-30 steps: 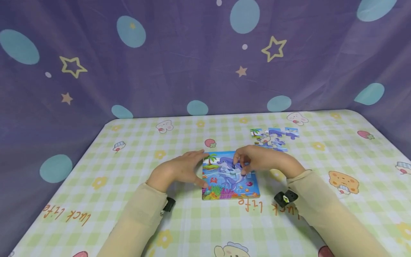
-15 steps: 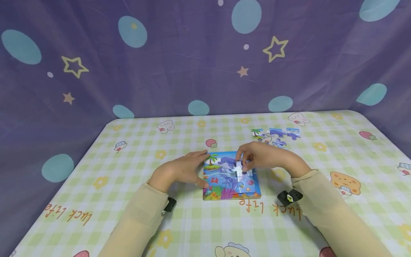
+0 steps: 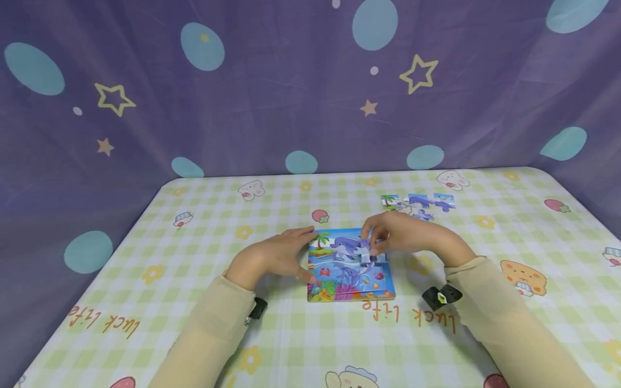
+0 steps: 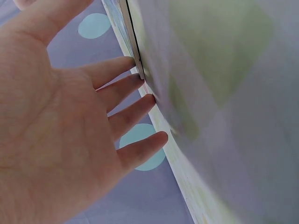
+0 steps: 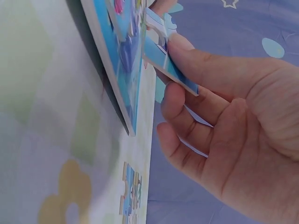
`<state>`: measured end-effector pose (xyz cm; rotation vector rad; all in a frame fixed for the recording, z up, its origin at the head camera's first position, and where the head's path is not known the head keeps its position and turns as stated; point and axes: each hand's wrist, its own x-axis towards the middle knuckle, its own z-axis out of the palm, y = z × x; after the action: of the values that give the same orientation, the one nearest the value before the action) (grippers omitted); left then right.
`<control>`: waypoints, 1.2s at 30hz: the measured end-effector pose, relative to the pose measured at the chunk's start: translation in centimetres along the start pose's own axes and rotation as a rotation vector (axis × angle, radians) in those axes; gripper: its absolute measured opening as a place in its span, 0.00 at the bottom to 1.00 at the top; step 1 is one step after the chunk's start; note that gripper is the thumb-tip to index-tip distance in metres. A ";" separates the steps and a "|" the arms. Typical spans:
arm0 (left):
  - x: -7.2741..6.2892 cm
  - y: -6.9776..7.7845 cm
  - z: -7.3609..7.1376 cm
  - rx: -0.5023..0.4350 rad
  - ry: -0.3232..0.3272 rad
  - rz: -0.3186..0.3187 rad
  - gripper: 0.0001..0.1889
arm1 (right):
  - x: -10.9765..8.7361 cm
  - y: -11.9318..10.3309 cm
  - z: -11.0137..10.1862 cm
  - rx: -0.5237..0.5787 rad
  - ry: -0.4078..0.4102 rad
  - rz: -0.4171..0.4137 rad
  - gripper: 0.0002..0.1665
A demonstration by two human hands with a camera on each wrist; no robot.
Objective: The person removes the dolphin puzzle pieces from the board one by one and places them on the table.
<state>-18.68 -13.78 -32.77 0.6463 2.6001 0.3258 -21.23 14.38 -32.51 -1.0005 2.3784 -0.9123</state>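
A puzzle board (image 3: 335,293) printed with dolphins, a palm and coral lies on the table. My left hand (image 3: 271,256) rests along its left side, fingers extended; in the left wrist view its fingertips (image 4: 140,81) touch the board's edge. Over the board's right part, my right hand (image 3: 405,234) pinches a jigsaw piece (image 3: 365,258) between thumb and fingers. That piece appears tilted in the right wrist view, its blue and white face (image 5: 163,60) showing beside the thumb. My right fingers hide the board's upper right corner.
Several loose jigsaw pieces (image 3: 419,201) lie behind my right hand, partly hidden by it. A checked cloth (image 3: 286,334) covers the table. At the back hangs a purple curtain (image 3: 271,108) with stars and blue ovals.
My right hand has shifted slightly right and away from me, and the piece in its fingers has changed its tilt. The left hand stays at the board's left side.
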 end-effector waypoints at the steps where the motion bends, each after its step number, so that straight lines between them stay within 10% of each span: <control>1: 0.0 0.0 0.0 0.001 0.002 0.002 0.54 | -0.1 0.0 -0.1 -0.003 0.008 -0.005 0.10; 36: -0.1 -0.2 -0.1 0.001 0.005 0.008 0.54 | -3.6 2.6 -4.5 -0.051 0.223 0.188 0.12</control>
<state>-18.75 -14.03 -32.77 0.6571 2.6035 0.3296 -22.64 20.31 -30.80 -0.7088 2.6393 -0.9391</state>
